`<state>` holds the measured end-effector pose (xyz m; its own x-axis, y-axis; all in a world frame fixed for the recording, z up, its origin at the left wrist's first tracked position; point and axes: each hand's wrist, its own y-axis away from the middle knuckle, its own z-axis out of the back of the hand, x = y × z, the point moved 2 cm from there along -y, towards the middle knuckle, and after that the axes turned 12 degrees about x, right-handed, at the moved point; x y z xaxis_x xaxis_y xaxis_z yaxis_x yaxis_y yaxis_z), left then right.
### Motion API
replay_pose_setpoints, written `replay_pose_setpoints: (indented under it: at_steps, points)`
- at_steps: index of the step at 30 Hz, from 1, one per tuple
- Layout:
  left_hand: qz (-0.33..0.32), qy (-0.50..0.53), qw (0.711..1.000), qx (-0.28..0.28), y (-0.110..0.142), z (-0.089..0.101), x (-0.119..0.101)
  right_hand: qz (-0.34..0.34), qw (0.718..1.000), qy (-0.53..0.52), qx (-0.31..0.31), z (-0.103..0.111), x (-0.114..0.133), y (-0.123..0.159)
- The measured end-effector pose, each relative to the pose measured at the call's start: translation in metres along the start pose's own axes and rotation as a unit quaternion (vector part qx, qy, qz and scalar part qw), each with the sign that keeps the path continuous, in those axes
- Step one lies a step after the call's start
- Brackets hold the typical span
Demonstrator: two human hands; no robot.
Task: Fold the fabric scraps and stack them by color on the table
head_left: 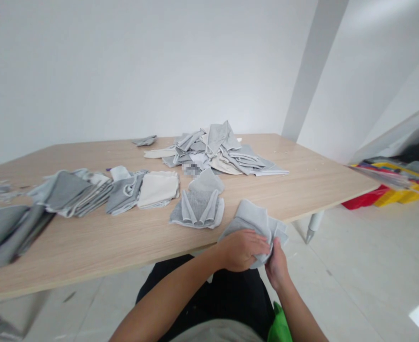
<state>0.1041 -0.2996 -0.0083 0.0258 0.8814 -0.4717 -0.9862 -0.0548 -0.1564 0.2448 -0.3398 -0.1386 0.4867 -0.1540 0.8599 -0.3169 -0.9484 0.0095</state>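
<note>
open tabletop (319,178) right, cloth heap (216,147) behind, folded stacks (157,190) left

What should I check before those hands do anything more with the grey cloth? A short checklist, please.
1. Left hand touching the grey cloth: ok, laid over it.
2. Right hand touching it: ok, at its right side.
3. Cloth wholly on the table: not ok, part juts past the front edge.
4. Clear of the small grey pile beside it: ok.
5. Number of layers: cannot tell.

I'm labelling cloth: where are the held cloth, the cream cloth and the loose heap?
Held cloth (252,218), head view: upper part.
Cream cloth (158,188), head view: top face middle.
Loose heap (216,146), head view: near its middle.
</note>
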Motion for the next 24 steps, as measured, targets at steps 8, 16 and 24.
replay_pose_setpoints:
  at_steps: [8, 16, 24]
  points:
    - [0.144, 0.125, 0.958, -0.216, 0.012, 0.014, 0.003, -0.028, 0.993, -0.080, -0.085, -0.008, 0.017, 0.002]
    - [-0.052, -0.007, 0.996, -0.079, 0.010, 0.001, -0.018, -0.056, 0.996, -0.026, 0.069, -0.021, 0.030, 0.007]
    - [-0.041, -0.131, 0.990, 0.019, 0.010, -0.021, -0.011, -0.057, 0.993, -0.048, 0.088, -0.017, 0.041, 0.010]
